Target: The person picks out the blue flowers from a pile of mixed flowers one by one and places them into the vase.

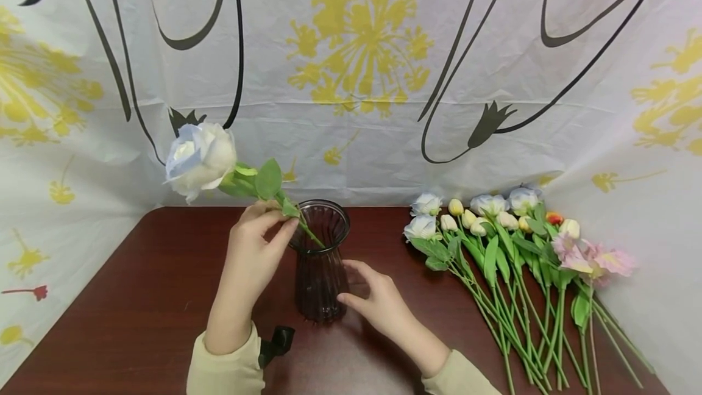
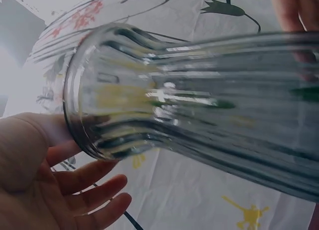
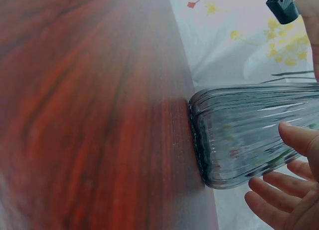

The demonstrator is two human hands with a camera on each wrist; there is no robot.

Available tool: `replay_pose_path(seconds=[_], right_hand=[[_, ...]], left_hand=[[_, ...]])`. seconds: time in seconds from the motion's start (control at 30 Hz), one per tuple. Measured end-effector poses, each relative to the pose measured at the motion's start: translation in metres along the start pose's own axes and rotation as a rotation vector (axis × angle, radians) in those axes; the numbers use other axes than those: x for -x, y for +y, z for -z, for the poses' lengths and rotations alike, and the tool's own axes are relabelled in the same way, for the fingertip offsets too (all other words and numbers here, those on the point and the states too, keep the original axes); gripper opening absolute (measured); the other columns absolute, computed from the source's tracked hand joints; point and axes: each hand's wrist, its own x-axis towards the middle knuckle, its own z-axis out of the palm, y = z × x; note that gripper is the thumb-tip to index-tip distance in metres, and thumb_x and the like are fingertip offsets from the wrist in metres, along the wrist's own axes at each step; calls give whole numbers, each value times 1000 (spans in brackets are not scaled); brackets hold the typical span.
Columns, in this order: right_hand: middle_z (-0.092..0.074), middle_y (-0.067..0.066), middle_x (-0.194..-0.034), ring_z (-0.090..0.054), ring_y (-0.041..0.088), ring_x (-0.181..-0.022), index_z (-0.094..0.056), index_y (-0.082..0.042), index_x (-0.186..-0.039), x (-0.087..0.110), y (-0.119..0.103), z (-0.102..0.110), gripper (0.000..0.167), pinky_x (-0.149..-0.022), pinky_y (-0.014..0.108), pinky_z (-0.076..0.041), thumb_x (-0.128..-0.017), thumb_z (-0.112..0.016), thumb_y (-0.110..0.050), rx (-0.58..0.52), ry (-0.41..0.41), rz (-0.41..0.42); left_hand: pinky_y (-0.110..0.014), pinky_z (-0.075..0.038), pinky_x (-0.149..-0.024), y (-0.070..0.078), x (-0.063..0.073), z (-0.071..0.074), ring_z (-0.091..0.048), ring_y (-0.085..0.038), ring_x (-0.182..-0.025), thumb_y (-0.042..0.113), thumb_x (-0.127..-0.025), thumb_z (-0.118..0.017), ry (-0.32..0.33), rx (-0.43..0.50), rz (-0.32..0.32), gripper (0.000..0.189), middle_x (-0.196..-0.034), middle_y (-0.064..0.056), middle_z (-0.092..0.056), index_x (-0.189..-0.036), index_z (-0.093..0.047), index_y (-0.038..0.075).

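My left hand [image 1: 253,255] pinches the green stem of a pale blue and white artificial rose [image 1: 200,158] between thumb and fingers. The bloom leans up to the left, while the stem's lower end reaches over the rim into the mouth of a dark ribbed glass vase [image 1: 320,288]. Upright on the table, the vase flares at its lip; both wrist views show it sideways. My right hand [image 1: 382,302] is at the vase's right side, thumb and fingers spread and loosely bent, fingertips right at the glass. The right wrist view shows these fingers [image 3: 286,190] beside the lower body.
On the right side of the brown wooden table [image 1: 164,297] lies a bunch of artificial flowers [image 1: 510,261]: several pale roses, tulips and pink blooms, stems toward the front. A white patterned sheet [image 1: 351,157] hangs behind the table. A black wrist camera [image 1: 276,345] sits by the left sleeve.
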Motion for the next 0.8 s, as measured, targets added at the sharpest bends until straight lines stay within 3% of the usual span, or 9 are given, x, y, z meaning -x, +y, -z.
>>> replay_pose_path(seconds=[0.23,0.5,0.7,0.8], right_hand=[[-65,9,-116,-67,23,-93,-56,-8,-129,0,0,0,52,-83,41,-53,-81,-77,-10,14,9,17],[-65,10,-116,-67,24,-93,-56,-6,-128,0,-2,0,51,-83,41,-53,-81,-77,-9,30,7,10],[-65,11,-116,-67,25,-93,-56,-6,-128,0,-1,1,51,-83,40,-53,-81,-77,-9,23,5,10],[-65,11,-115,-67,26,-93,-56,-6,-128,-1,-1,0,51,-83,40,-53,-81,-77,-8,19,8,17]], left_hand=[[-27,-51,-68,-14,-2,3,-60,-15,-89,2,-85,-72,-47,115,85,4,-97,-5,-64,-88,-74,1],[-42,-51,-82,-26,-3,4,-59,-18,-102,4,-87,-70,-101,223,122,12,-106,-8,-66,-98,-74,0],[-29,-51,-77,-36,-2,1,-59,-13,-93,3,-89,-67,-138,291,179,14,-103,-11,-66,-101,-71,-2],[-28,-50,-79,-43,-2,-1,-61,-12,-93,6,-91,-66,-167,342,177,17,-105,-11,-67,-106,-70,-1]])
